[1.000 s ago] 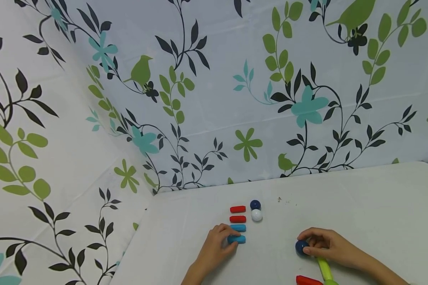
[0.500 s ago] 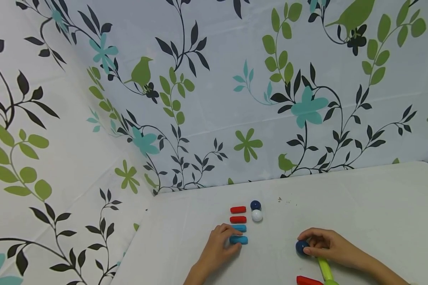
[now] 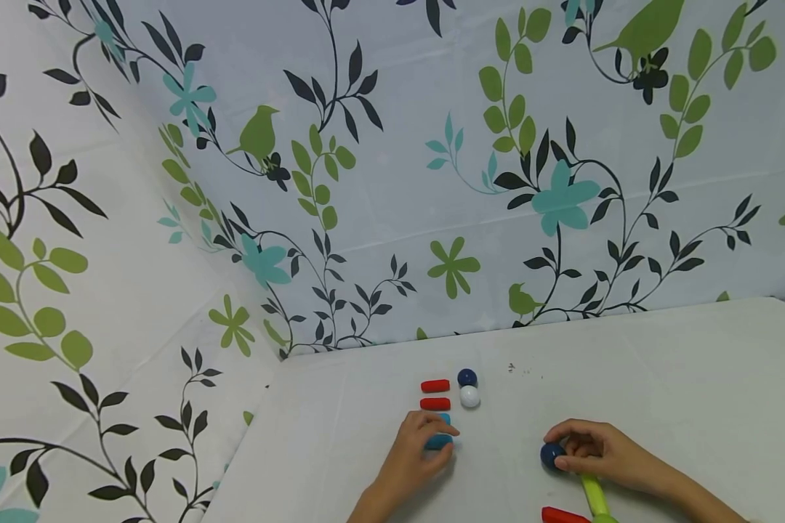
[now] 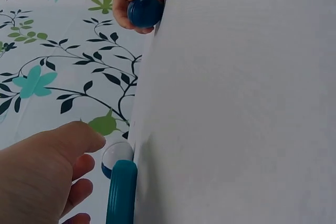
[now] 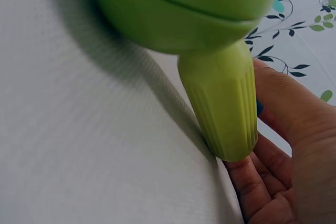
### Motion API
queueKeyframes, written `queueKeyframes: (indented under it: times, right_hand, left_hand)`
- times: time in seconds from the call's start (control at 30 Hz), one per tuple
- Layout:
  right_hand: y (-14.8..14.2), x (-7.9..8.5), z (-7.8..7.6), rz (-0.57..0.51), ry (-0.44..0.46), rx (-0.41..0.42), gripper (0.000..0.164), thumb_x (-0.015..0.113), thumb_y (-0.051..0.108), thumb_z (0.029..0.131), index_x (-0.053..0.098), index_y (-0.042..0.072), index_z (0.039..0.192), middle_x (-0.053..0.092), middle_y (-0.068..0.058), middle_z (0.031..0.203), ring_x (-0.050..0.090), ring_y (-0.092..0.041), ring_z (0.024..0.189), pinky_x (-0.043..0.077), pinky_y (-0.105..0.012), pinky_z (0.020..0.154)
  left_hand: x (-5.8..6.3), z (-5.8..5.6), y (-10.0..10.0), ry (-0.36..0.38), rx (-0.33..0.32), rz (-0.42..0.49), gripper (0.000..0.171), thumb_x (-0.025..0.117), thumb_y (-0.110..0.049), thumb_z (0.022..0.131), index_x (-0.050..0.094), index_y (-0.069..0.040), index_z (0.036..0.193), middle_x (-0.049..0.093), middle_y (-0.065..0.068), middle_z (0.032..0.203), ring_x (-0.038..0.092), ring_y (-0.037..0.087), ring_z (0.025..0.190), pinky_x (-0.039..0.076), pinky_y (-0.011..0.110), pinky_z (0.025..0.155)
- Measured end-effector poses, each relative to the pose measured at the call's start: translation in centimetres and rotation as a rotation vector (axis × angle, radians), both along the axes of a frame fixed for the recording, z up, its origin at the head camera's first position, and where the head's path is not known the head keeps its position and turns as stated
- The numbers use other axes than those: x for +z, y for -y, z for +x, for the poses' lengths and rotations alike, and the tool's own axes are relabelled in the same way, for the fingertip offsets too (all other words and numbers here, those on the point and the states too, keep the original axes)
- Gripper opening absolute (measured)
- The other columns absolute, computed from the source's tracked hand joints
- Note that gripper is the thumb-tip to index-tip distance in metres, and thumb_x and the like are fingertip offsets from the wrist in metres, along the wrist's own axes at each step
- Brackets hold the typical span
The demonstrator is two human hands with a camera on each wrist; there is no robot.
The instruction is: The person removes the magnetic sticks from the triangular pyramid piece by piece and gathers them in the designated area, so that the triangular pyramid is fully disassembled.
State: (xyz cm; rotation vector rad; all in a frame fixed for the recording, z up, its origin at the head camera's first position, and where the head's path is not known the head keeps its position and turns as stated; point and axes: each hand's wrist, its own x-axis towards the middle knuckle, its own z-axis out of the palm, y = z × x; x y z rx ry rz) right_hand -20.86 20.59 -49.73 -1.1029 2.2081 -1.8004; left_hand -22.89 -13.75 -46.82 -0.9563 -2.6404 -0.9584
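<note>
My right hand (image 3: 592, 454) pinches a dark blue ball (image 3: 552, 456) between thumb and fingers, close over the white table. Under that hand lies a lime green stick (image 3: 593, 495), its lower end against a green ball (image 5: 184, 3) that fills the top of the right wrist view. My left hand (image 3: 413, 461) hovers with bent fingers over a blue stick (image 3: 438, 441). In the left wrist view its thumb (image 4: 86, 137) shows a gap from the near blue stick (image 4: 122, 192). A second blue stick (image 3: 444, 419) is partly hidden behind the left fingers.
Two red sticks (image 3: 435, 386) lie in a column beyond the blue ones. Beside them sit another dark blue ball (image 3: 467, 378) and a white ball (image 3: 469, 396). A red stick (image 3: 562, 515) shows at the bottom edge, left of the green ball. Patterned cloth (image 3: 392, 181) hangs behind the table.
My left hand has slid right over the nearer blue stick, which shifted slightly right earlier and now lies partly under the fingers. The right hand and its ball have stayed put.
</note>
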Motion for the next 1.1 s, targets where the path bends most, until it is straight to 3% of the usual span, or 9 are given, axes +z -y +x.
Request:
queueKeyframes:
  times: [0.2,0.43,0.73,0.9,1.1]
  right_hand:
    - [0.1,0.0,0.0,-0.011,-0.025,0.001,0.026,0.062,-0.003,0.091,0.061,-0.001,0.117,0.066,-0.001,0.107,0.061,-0.012,0.084,0.054,-0.024,0.070]
    - [0.0,-0.1,0.0,0.001,-0.017,-0.011,0.026,0.062,-0.002,0.092,0.061,-0.001,0.117,0.066,0.000,0.109,0.061,-0.012,0.085,0.054,-0.024,0.070]
    - [0.0,-0.2,0.0,0.010,-0.044,-0.035,0.027,0.064,-0.001,0.091,0.062,0.000,0.118,0.062,0.000,0.108,0.061,-0.011,0.085,0.055,-0.024,0.070]
    - [0.0,-0.2,0.0,0.013,-0.059,-0.045,0.028,0.065,-0.001,0.091,0.062,0.001,0.118,0.061,-0.001,0.104,0.061,-0.010,0.085,0.055,-0.025,0.071]
    - [0.0,-0.3,0.0,-0.007,-0.066,-0.032,0.030,0.065,-0.004,0.089,0.062,0.004,0.118,0.060,-0.002,0.102,0.061,-0.008,0.084,0.056,-0.025,0.070]
  left_hand:
    - [0.2,0.1,-1.4,0.035,-0.051,-0.040,0.019,0.067,-0.016,0.092,0.071,-0.023,0.109,0.057,-0.008,0.113,0.047,0.011,0.111,0.047,0.027,0.094]
    - [0.2,0.0,-3.0,0.003,-0.128,-0.082,0.020,0.068,-0.015,0.091,0.071,-0.022,0.110,0.057,-0.008,0.110,0.047,0.009,0.108,0.045,0.024,0.093]
    - [0.5,-0.2,-5.2,0.155,-0.152,-0.143,0.024,0.066,-0.022,0.094,0.067,-0.026,0.118,0.061,-0.013,0.112,0.049,0.000,0.105,0.046,0.021,0.091]
    - [0.4,-0.3,-6.5,0.180,-0.191,-0.181,0.034,0.065,-0.025,0.095,0.060,-0.026,0.128,0.062,-0.015,0.117,0.053,-0.002,0.103,0.045,0.021,0.093]
    - [0.4,-0.3,-8.0,0.197,-0.283,-0.181,0.035,0.064,-0.026,0.095,0.058,-0.024,0.130,0.060,-0.012,0.118,0.054,-0.005,0.098,0.045,0.014,0.087]
